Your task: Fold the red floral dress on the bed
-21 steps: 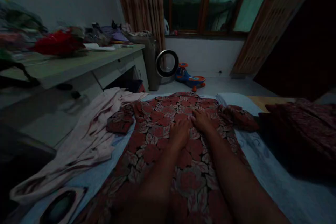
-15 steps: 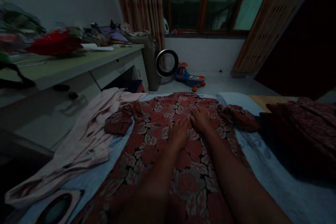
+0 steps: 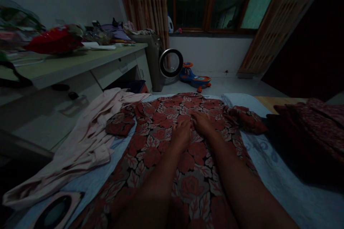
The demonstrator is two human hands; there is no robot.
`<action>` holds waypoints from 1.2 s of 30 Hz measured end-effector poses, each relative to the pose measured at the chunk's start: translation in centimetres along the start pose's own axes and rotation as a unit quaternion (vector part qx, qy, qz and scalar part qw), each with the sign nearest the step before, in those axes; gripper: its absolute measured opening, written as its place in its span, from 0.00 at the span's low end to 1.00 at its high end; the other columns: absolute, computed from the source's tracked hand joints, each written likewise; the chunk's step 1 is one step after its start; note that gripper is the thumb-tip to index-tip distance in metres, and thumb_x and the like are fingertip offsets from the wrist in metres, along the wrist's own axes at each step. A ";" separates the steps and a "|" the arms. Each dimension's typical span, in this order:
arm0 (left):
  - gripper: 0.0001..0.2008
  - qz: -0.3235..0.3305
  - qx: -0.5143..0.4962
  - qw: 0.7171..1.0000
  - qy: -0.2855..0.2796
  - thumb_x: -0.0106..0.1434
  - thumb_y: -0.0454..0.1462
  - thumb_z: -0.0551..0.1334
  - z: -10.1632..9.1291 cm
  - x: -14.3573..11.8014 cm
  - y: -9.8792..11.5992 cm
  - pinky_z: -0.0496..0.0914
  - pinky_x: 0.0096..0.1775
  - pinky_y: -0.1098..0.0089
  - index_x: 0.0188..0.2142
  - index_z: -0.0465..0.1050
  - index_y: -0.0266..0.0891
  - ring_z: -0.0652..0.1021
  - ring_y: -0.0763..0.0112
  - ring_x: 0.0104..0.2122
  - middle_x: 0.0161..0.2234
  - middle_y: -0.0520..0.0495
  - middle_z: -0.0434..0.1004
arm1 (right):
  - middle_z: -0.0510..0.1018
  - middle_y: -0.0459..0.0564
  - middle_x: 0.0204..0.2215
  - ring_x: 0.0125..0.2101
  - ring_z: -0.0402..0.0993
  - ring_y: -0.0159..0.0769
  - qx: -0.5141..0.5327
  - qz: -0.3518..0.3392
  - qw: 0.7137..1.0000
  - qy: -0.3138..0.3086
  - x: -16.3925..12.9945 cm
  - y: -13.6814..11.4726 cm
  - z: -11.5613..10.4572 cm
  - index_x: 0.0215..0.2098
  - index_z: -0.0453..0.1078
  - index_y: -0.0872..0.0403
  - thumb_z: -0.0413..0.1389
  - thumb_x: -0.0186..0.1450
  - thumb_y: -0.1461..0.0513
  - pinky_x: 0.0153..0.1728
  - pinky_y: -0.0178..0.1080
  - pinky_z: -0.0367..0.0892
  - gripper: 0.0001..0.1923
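A red, black and grey floral dress or long top lies spread face up over the light blue bedding, its short sleeves out to the sides. My left hand rests on its middle, fingers laid over the cloth and a little bent. Close to its right, my right hand also lies on the fabric, fingers pointing up and left. The two hands nearly meet at the fingertips. No fold of cloth shows clearly between the fingers of either hand.
A pale pink garment lies crumpled at the left, near a dark oval object on a pale base. Dark folded clothes are piled at the right. Beyond stand a cluttered desk, a washing machine with its door open and a ride-on toy.
My right hand has slid slightly left and toward me, closer to my left hand. My left hand has shifted only a little. The dress lies much as before.
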State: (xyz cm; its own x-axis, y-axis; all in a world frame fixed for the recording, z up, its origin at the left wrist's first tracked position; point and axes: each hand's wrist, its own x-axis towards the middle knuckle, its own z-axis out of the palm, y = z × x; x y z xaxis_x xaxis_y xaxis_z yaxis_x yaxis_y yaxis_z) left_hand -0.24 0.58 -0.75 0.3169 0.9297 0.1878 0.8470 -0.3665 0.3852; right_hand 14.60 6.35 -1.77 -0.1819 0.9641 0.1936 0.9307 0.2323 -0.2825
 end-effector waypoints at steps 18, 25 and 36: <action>0.10 -0.027 0.000 0.999 0.019 0.64 0.31 0.60 0.0 0.2 -0.1 0.65 0.57 0.55 0.45 0.69 0.43 0.69 0.58 0.58 0.56 0.44 0.71 | 0.72 0.57 0.57 0.53 0.68 0.44 0.050 -0.075 0.996 0.000 0.3 -0.4 0.9 0.52 0.74 0.53 0.47 0.72 0.61 0.53 0.45 0.59 0.17; 0.11 -0.033 -0.003 0.999 0.000 0.65 0.31 0.58 -0.5 0.1 0.2 0.65 0.57 0.52 0.47 0.71 0.42 0.69 0.56 0.58 0.57 0.42 0.71 | 0.65 0.57 0.65 0.60 0.63 0.48 0.013 -0.047 0.999 -0.015 0.2 -0.5 0.8 0.60 0.68 0.53 0.49 0.69 0.62 0.59 0.50 0.56 0.22; 0.17 -0.050 -0.046 0.997 0.027 0.69 0.32 0.53 -0.5 0.4 0.0 0.68 0.53 0.60 0.55 0.67 0.42 0.75 0.61 0.52 0.54 0.43 0.76 | 0.70 0.55 0.62 0.60 0.65 0.43 0.026 -0.054 0.998 0.004 0.4 -0.9 0.8 0.59 0.70 0.52 0.46 0.71 0.63 0.60 0.47 0.57 0.21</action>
State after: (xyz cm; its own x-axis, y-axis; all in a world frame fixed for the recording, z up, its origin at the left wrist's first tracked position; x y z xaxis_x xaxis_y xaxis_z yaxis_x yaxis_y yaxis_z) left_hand -0.28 0.91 -0.22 0.2072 0.9593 0.1920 0.8292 -0.2764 0.4859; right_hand 13.40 6.62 -2.14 -0.2775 0.9321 0.2328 0.8877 0.3414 -0.3088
